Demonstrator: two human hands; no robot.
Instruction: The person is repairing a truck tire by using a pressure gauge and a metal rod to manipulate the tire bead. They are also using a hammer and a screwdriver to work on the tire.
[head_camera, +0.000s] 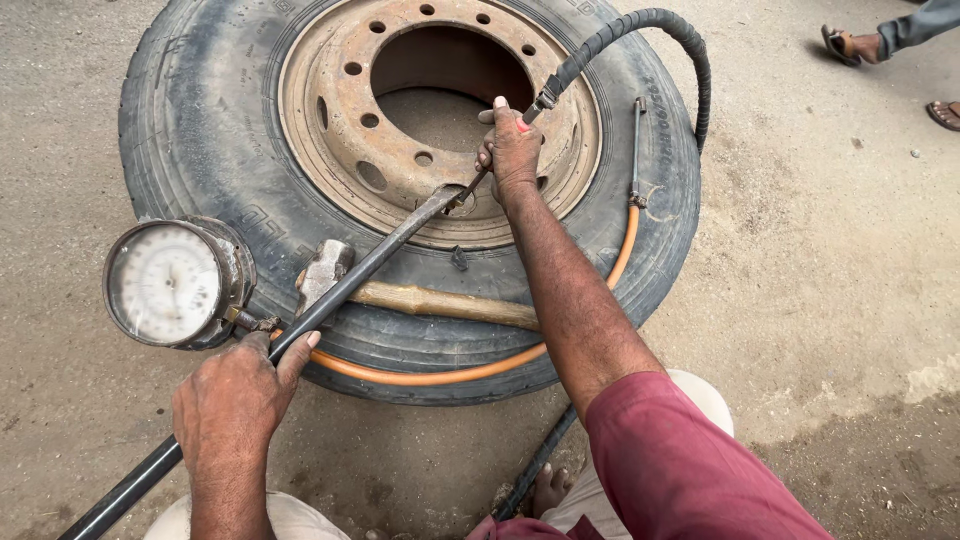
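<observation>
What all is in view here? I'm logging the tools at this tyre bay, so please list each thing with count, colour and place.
tyre: one, dark grey, flat on the ground
wheel rim: one, rusty brown, inside the tyre
pressure gauge: one, white dial, by the left hand
long bar: one, black, from the left hand to the rim
hammer: one, wooden handle, lying on the tyre
orange hose: one, along the tyre's near edge
black hose: one, arching over the tyre to the right hand
other person's sandalled feet: top right
left hand: gripping the bar
right hand: at the rim, holding the hose end
</observation>
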